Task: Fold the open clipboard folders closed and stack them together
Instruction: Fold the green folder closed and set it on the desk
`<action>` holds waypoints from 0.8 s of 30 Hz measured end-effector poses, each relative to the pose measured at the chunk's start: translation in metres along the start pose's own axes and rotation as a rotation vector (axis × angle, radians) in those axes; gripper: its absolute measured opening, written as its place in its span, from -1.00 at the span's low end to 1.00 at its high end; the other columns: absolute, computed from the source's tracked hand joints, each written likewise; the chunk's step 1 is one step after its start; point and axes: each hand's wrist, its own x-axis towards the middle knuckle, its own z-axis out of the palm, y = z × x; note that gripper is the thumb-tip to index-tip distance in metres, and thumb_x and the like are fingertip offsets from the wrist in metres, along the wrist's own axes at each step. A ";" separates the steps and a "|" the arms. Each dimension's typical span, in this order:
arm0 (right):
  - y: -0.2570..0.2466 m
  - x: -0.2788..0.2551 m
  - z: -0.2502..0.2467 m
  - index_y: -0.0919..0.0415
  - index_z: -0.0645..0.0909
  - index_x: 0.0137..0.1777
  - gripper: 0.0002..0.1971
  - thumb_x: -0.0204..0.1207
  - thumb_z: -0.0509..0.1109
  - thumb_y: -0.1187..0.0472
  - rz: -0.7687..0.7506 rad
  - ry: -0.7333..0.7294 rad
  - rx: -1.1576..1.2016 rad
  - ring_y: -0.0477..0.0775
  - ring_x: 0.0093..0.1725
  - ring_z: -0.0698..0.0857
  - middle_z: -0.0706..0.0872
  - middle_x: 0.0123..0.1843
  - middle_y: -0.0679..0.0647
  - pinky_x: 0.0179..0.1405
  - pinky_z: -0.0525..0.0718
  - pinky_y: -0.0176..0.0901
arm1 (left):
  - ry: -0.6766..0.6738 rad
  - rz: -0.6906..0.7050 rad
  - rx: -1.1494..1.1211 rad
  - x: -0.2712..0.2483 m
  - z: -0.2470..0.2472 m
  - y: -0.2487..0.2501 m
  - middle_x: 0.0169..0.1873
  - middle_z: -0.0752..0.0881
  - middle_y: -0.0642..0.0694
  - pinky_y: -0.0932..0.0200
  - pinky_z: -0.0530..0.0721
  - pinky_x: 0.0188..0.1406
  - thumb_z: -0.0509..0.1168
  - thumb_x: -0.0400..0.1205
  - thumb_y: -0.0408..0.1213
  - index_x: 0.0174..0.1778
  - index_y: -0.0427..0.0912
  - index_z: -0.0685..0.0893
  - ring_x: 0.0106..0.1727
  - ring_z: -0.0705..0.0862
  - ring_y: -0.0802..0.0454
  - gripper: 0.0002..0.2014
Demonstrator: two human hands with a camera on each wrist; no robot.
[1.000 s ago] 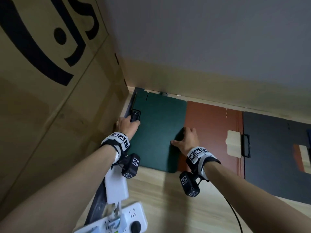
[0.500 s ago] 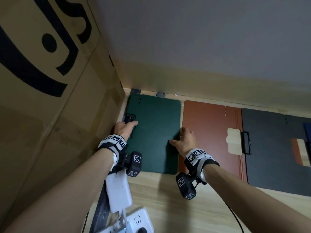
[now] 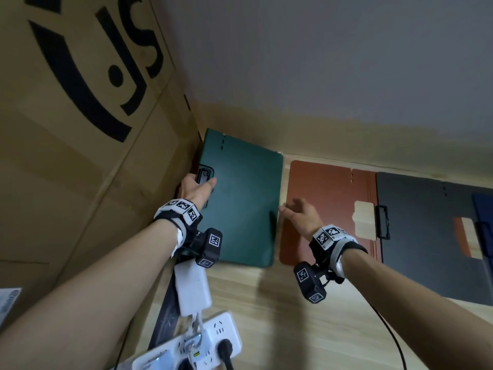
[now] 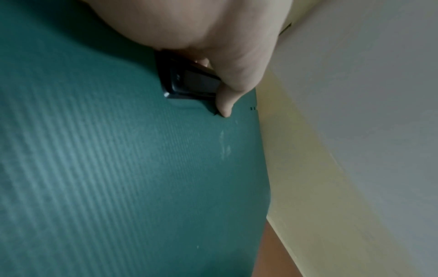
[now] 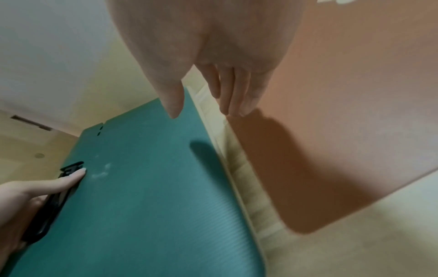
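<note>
A green clipboard folder [image 3: 240,204] lies folded closed on the wooden table [image 3: 293,316], hard against the cardboard box. My left hand [image 3: 200,182] grips its left edge at the black clip [image 3: 205,175], thumb lying on the cover [image 4: 118,168]. My right hand [image 3: 296,212] hovers open, fingers straight, over the gap between the green folder [image 5: 142,206] and the brown folder [image 5: 343,131]. The brown folder [image 3: 328,198] lies open flat, with a dark grey folder [image 3: 426,236] overlapping its right side.
A big cardboard box [image 3: 80,156] walls off the left. The grey wall [image 3: 320,76] stands right behind the folders. A white power strip [image 3: 192,348] and adapter [image 3: 192,287] lie near my left forearm. A blue folder [image 3: 484,209] shows at the right edge.
My right hand has let go of the green folder's right edge and moved right, fingers now spread. The green folder lies flat and closed. My left hand stays at the clip.
</note>
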 end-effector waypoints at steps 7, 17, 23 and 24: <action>-0.017 -0.029 -0.046 0.33 0.48 0.30 -0.63 0.60 0.44 0.17 0.000 -0.048 0.158 0.07 0.00 0.73 0.70 0.03 0.08 -0.22 0.66 -0.37 | -0.113 0.028 -0.100 -0.039 0.022 0.017 0.32 0.68 -0.18 -0.11 0.60 0.38 0.49 0.48 0.01 0.45 -0.25 0.55 0.29 0.66 -0.23 -0.33; 0.090 -0.095 -0.145 0.34 0.48 0.38 -0.64 0.64 0.36 0.25 0.038 0.249 0.068 0.26 0.33 0.64 0.68 0.31 0.26 0.41 0.53 0.09 | -0.488 -0.061 -0.064 -0.167 0.138 -0.026 0.48 0.50 -0.19 -0.12 0.48 0.49 0.32 0.68 -0.01 0.56 -0.32 0.30 0.46 0.52 -0.21 -0.35; 0.147 -0.136 -0.220 0.32 0.50 0.34 -0.68 0.64 0.36 0.24 0.021 0.141 -0.104 0.21 0.28 0.66 0.69 0.29 0.19 0.37 0.55 0.05 | -0.574 -0.045 0.063 -0.201 0.158 -0.051 0.11 0.70 -0.18 0.08 0.65 -0.17 0.22 0.71 0.04 0.21 -0.14 0.54 -0.13 0.72 -0.08 -0.67; 0.155 -0.141 -0.229 0.32 0.50 0.36 -0.67 0.64 0.35 0.24 0.011 0.112 -0.123 0.18 0.28 0.66 0.68 0.30 0.17 0.37 0.55 0.02 | -0.525 -0.016 0.081 -0.206 0.159 -0.052 0.07 0.68 -0.18 0.06 0.63 -0.18 0.23 0.70 0.02 0.17 -0.12 0.52 -0.19 0.68 -0.07 -0.71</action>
